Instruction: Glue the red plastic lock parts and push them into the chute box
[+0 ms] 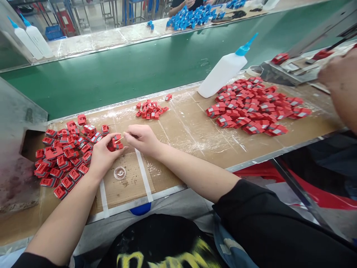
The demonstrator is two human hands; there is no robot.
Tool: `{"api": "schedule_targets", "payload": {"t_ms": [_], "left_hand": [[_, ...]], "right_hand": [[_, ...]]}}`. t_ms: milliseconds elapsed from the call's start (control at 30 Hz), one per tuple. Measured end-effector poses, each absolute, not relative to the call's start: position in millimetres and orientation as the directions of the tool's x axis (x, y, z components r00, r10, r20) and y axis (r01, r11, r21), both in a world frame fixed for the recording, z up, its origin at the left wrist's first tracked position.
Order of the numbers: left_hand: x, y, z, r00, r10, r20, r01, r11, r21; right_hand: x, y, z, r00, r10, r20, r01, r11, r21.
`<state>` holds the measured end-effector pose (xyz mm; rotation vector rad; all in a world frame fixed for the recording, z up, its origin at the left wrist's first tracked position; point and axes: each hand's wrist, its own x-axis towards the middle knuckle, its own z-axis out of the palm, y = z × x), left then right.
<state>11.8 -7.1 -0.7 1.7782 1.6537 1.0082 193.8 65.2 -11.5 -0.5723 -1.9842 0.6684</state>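
Between the thumb and fingers of my left hand (pixel 104 154) is a small red plastic part (pixel 117 142), its recessed side facing me. My right hand (pixel 143 139) pinches a thin pale stick (pixel 119 140), whose tip meets that part. Just below my left hand sits a small clear round dish (pixel 119 173) on a cardboard sheet. A heap of similar red parts (pixel 65 149) with grey edges lies left of my left hand. Beyond my right hand is a pile of smaller red pieces (pixel 150 110).
A white squeeze bottle (pixel 223 74) with a blue nozzle stands beside a large pile of red parts (pixel 253 106). A co-worker's arm (pixel 341 83) reaches in at the right. Behind the green divider (pixel 125 70) lie blue parts (pixel 192 16). A metal housing (pixel 19 149) borders the left.
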Motion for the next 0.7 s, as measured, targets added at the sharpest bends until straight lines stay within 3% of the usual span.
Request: {"api": "schedule_targets", "payload": {"t_ms": [233, 700], "left_hand": [[11.1, -5.7, -0.4, -0.045, 0.98, 0.193, 0.654, -0.117, 0.747], [9.9, -3.9, 1.7, -0.029, 0.986, 0.165, 0.592, -0.116, 0.798]], "right_hand": [[194.8, 67.6, -10.0, -0.45, 0.625, 0.638, 0.154, 0.758, -0.634], [195.6, 70.3, -7.5, -0.455, 0.569, 0.685, 0.142, 0.806, -0.575]]}}
